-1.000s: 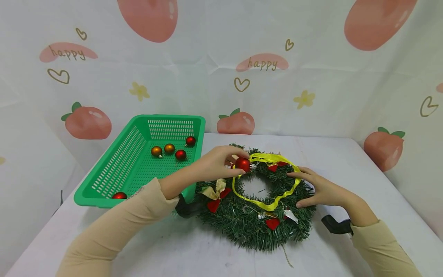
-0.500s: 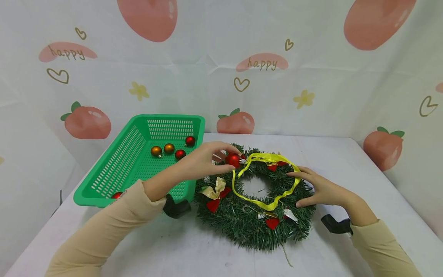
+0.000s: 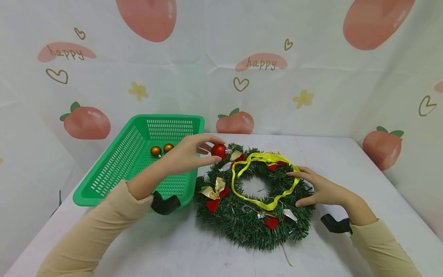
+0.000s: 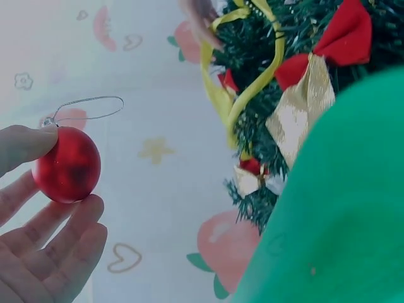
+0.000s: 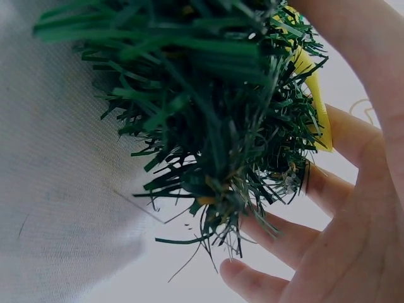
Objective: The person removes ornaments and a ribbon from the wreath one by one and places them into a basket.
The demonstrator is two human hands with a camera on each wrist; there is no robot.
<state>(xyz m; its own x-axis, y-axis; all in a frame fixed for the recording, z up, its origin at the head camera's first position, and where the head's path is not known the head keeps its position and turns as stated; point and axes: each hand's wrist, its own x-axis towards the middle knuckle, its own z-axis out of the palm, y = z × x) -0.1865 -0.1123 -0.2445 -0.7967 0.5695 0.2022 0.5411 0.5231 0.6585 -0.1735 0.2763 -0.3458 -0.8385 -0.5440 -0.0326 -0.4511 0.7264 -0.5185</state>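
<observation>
My left hand (image 3: 188, 154) pinches a red Christmas bauble (image 3: 219, 151) between thumb and fingers, over the upper left of the green wreath (image 3: 256, 231). In the left wrist view a thin silver hanging loop stands out from the cap of the bauble (image 4: 68, 165). My right hand (image 3: 320, 189) holds the wreath's right side; in the right wrist view its fingers (image 5: 278, 237) curl round the bristly edge, some tips hidden by it. On the wreath lie a yellow ribbon (image 3: 271, 206) and several red and gold bows, one bow (image 3: 215, 194) at the left.
A green plastic basket (image 3: 121, 169) stands left of the wreath, its right part behind my left arm. Two orange-gold baubles (image 3: 155, 151) lie inside. A white printed cloth (image 3: 194, 50) hangs behind the white table (image 3: 166, 246).
My left hand has drawn the red bauble left and back, away from the ribbon toward the basket. The basket's red baubles are now hidden behind my left hand and arm. My right hand stays put.
</observation>
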